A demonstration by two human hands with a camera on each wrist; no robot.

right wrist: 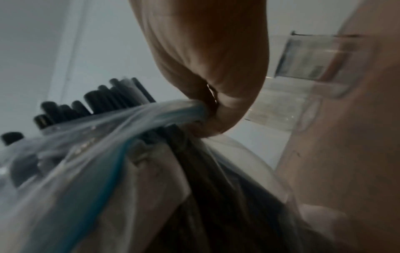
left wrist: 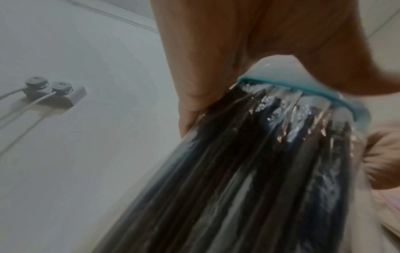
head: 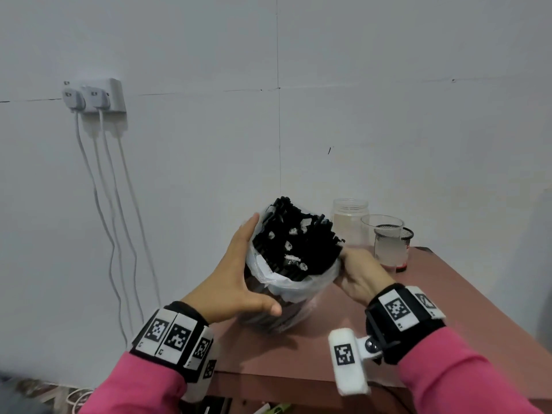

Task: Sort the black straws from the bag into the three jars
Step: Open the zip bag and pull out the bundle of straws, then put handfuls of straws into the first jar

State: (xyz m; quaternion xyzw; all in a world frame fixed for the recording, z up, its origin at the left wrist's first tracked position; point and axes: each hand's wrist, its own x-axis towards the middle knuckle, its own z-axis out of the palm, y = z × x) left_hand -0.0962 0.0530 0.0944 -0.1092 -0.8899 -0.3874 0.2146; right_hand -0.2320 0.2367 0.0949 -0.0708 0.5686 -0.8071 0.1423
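A clear plastic bag point(head: 286, 297) stands upright on the reddish table point(head: 418, 312), packed with black straws point(head: 298, 240) whose tops stick out of its open mouth. My left hand point(head: 242, 279) wraps the bag's left side, thumb across the front; in the left wrist view its fingers point(left wrist: 194, 77) lie along the bag point(left wrist: 238, 171). My right hand point(head: 358, 276) pinches the bag's blue-edged rim point(right wrist: 134, 135) on the right side. Behind the bag stand a clear jar point(head: 349, 219), a clear cup point(head: 386, 243) and a black mesh holder point(head: 407, 234).
The table sits in a corner of grey walls. On the left wall is a socket point(head: 98, 97) with two plugs, and white cables point(head: 113, 204) hang down from it. The table's front edge runs just below my wrists.
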